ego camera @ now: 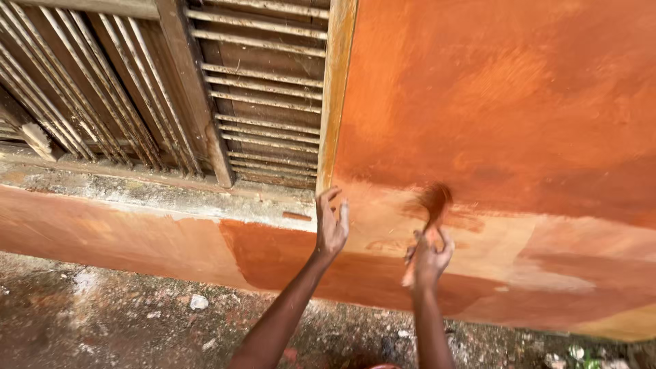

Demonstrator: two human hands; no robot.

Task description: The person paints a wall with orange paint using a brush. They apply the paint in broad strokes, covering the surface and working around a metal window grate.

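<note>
Right hand (429, 258) grips paintbrush (432, 208), bristles on orange wall (506, 102). Left hand (331, 224) open, fingers spread, flat on wall right of louvred shutter (266, 96).

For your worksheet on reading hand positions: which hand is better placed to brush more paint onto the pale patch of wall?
Probably the right hand: it grips the paintbrush, bristles on the wall. The left hand is open and holds nothing.

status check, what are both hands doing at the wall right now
Right hand gripping paintbrush, bristles on orange wall. Left hand open, flat against wall near the shutter frame. Nothing blocking the brush.
</note>
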